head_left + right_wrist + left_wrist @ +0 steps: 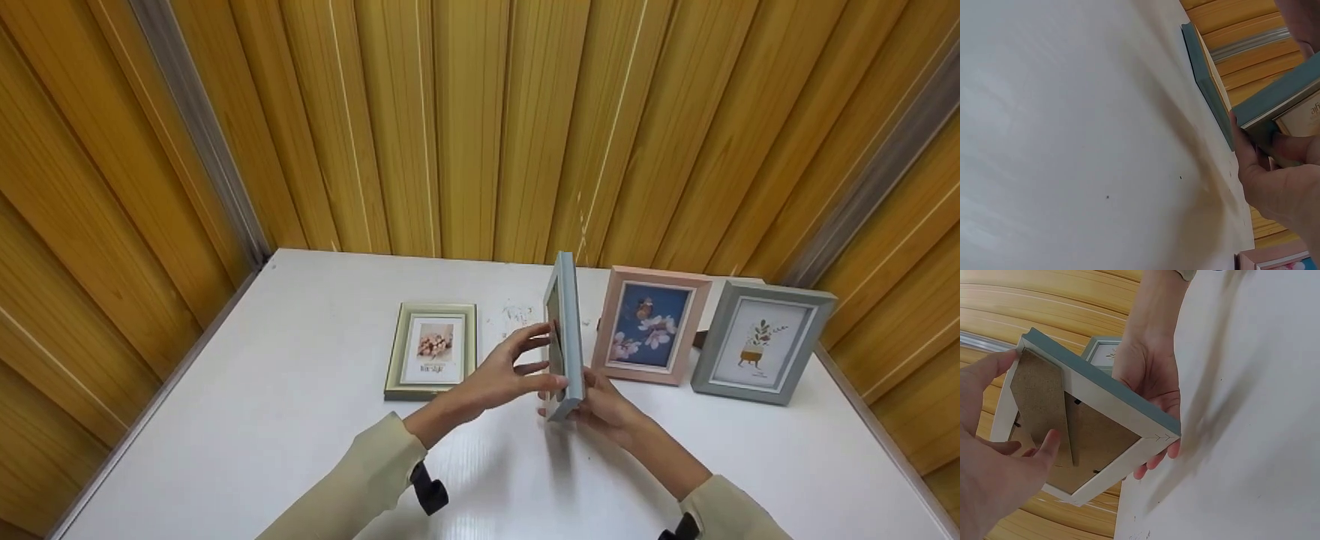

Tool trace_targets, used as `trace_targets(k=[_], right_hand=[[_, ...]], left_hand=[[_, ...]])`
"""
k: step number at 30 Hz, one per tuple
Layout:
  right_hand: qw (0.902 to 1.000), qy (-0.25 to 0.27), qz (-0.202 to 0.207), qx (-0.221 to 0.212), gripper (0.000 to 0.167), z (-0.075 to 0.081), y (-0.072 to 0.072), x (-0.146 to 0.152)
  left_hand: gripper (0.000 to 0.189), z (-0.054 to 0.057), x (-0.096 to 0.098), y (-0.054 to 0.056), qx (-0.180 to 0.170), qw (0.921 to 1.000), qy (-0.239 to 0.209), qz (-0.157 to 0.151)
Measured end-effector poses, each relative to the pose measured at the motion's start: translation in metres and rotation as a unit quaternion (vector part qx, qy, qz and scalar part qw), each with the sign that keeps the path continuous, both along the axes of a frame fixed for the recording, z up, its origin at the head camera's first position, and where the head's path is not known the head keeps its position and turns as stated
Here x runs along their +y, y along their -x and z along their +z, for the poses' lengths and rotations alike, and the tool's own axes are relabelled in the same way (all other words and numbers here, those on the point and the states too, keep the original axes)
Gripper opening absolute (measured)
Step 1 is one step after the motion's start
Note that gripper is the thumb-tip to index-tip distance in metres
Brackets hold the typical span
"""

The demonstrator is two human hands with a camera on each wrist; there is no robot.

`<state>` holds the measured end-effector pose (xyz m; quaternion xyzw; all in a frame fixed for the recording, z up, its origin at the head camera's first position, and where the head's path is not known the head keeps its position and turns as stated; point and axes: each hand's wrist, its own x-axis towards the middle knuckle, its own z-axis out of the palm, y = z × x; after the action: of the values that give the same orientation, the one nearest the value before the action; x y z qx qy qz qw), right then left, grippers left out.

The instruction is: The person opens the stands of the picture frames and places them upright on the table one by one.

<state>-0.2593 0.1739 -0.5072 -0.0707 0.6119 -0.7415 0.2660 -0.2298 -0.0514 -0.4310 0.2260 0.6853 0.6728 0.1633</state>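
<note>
A light blue picture frame (574, 330) is held up edge-on above the table between both hands. In the left wrist view its back shows, with a brown stand leg (1044, 394) tilted slightly out from the backing. My left hand (491, 382) is on the back side, thumb tip at the frame's edge and bent fingers by the stand leg. My right hand (611, 412) grips the lower part; in the right wrist view its thumb lies on the front and fingers go behind the corner. Part of the right hand is hidden behind the frame.
A green-gold picture frame (431, 349) is at the left on the white table (247, 390). To the right stand a pink frame (694, 326) with blossoms and a grey-green frame (814, 345) with a plant print. Yellow wood-look panels (465, 127) enclose the table.
</note>
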Motion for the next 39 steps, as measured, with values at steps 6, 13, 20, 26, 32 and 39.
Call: trace_targets(k=[6, 13, 20, 26, 32, 39], right_hand=[[0.9998, 0.000, -0.022, -0.001, 0.066, 0.000, -0.001, 0.000], [0.9997, 0.000, -0.024, 0.002, 0.059, 0.000, -0.002, 0.001], [0.9998, -0.007, -0.020, 0.002, 0.070, -0.002, -0.002, 0.002], [0.9999, -0.003, -0.009, 0.004, 0.063, -0.002, -0.002, 0.003], [1.0000, 0.005, -0.006, 0.004, 0.064, -0.002, -0.002, 0.006], [0.9999, 0.010, -0.006, 0.001, 0.067, -0.004, -0.002, 0.009]], left_hand=[[0.065, -0.004, 0.002, 0.000, 0.015, 0.9998, 0.010, 0.007], [0.064, -0.006, 0.003, -0.002, -0.005, 0.9997, 0.024, 0.006], [0.068, -0.007, 0.004, -0.001, -0.022, 0.9996, 0.016, 0.006], [0.065, -0.006, 0.003, -0.001, -0.029, 0.9993, 0.023, 0.011], [0.058, -0.003, -0.002, 0.000, 0.013, 0.9982, 0.041, 0.041], [0.044, -0.003, -0.009, 0.006, 0.064, 0.9914, 0.046, 0.105]])
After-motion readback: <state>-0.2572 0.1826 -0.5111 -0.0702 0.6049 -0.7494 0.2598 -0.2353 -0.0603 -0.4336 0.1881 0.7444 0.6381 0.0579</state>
